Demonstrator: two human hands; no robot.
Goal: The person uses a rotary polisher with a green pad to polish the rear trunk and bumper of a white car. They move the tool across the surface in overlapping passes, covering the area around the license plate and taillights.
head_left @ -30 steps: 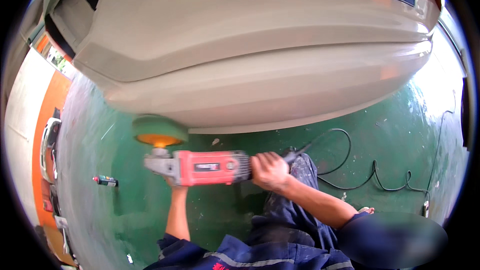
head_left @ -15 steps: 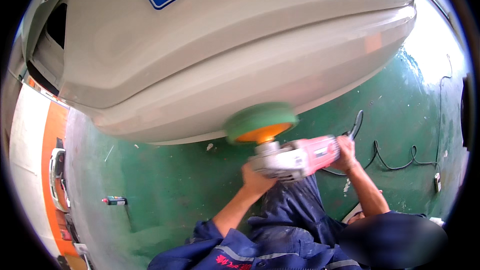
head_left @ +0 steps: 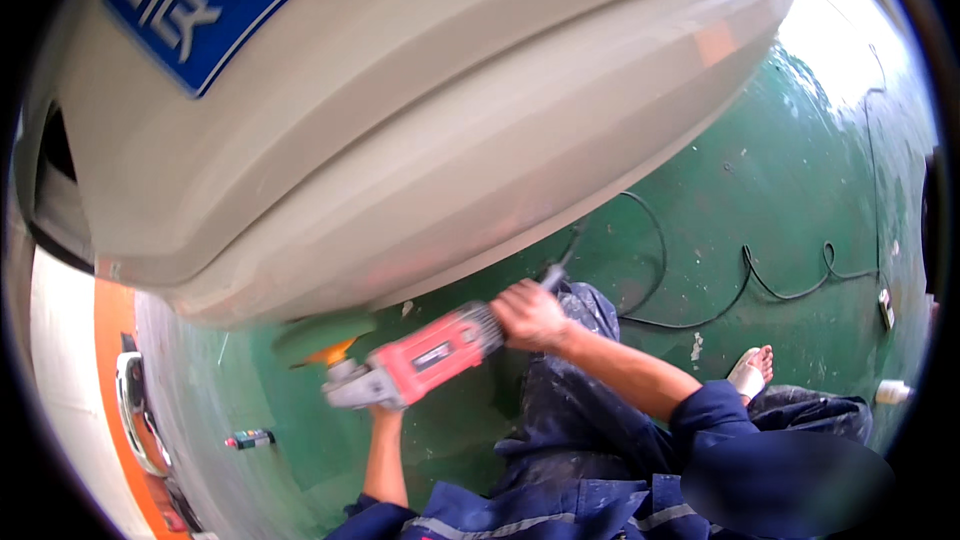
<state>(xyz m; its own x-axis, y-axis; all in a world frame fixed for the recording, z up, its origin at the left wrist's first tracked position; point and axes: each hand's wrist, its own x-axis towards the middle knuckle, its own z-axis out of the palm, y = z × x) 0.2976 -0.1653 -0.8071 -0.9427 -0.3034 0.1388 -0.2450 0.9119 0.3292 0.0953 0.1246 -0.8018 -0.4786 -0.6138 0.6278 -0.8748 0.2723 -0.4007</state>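
Observation:
A red and grey power polisher [head_left: 432,358] slants across the lower middle, held in both my hands. At its left end is a green round pad [head_left: 325,332] with an orange backing, blurred and close to the lower left edge of the light-coloured car bumper [head_left: 490,140]; whether it touches, I cannot tell. My right hand [head_left: 530,316] is closed around the rear grip, where the black cord comes out. My left hand [head_left: 385,415] supports the polisher's head from beneath, its fingers mostly hidden behind the tool.
A blue licence plate [head_left: 210,15] is on the car above the bumper. The black cord [head_left: 690,323] loops over the green floor [head_left: 700,240] to the right. A small dark bottle [head_left: 250,439] lies at the left, and a white container [head_left: 892,392] lies at the far right.
The polisher and both hands have moved left along the bumper's lower edge, with the tool now tilted. My view has turned, and the plate shows more fully.

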